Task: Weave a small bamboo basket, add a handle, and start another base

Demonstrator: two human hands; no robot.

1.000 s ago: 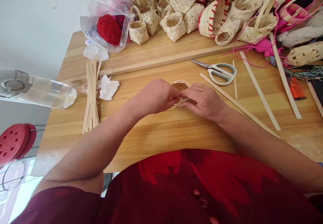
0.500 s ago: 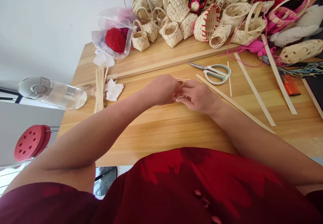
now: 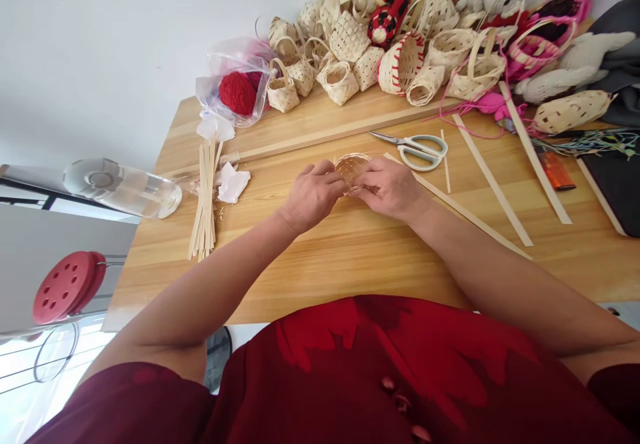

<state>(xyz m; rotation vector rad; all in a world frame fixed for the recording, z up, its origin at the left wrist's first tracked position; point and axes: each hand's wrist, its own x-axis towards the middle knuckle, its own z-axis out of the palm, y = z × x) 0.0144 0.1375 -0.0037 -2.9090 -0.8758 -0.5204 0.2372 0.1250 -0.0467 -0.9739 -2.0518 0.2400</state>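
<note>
A small woven basket [image 3: 351, 166] of pale strips is held between my two hands above the middle of the wooden table. My left hand [image 3: 316, 194] pinches its left rim with the fingers bent. On the other side, my right hand [image 3: 389, 187] grips the near right edge, fingers and thumb pressed together. My fingers cover much of the basket's near side. Just beyond my right hand lie scissors [image 3: 424, 152] with pale handles, partly open.
Several woven baskets [image 3: 340, 83] line the table's far side. Red yarn [image 3: 237, 93] sits in a plastic bag. Pale strips [image 3: 204, 201] lie bundled at left, near a clear bottle [image 3: 135, 191]. Long strips [image 3: 493, 179] and an orange spool [image 3: 557, 171] are at right.
My left hand has turned and shifted slightly left, so more of the basket shows between my hands. The whole view has shifted a little.
</note>
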